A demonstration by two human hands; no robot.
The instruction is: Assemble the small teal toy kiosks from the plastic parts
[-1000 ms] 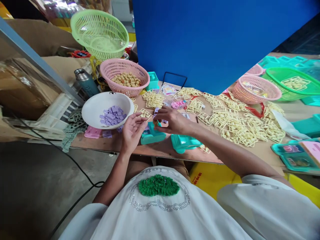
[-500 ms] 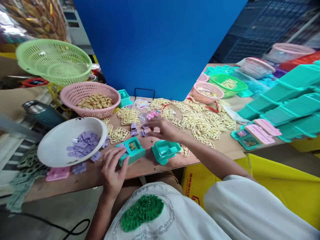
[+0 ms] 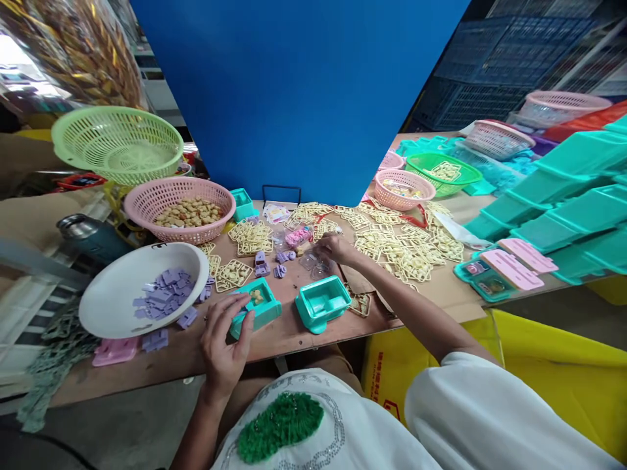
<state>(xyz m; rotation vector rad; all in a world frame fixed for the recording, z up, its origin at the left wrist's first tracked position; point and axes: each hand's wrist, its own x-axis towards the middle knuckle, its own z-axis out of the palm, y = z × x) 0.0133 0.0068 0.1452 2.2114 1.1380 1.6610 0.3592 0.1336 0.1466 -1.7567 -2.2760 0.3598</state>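
While our left hand curves over the left end of one teal box at lower centre, we cannot tell whether its fingers grip that box or merely rest on it. Some tan pieces show in the opening on top; we cannot count them surely. Our right hand, near the frame's centre, has its fingers bent downward beside some clear plastic pieces; the tips are hidden, so we cannot tell whether they hold anything.

Just right of the first box, one open teal tub stands on our worktop. At left we have one white bowl of purple pieces, too heaped to count, with one pink basket of tan lumps behind it and one light green basket above that. One flask leans left of the bowl. Cream frames, too many to count, spread across right of centre. At the right edge we see two pink panels, and at the top, one blue board.
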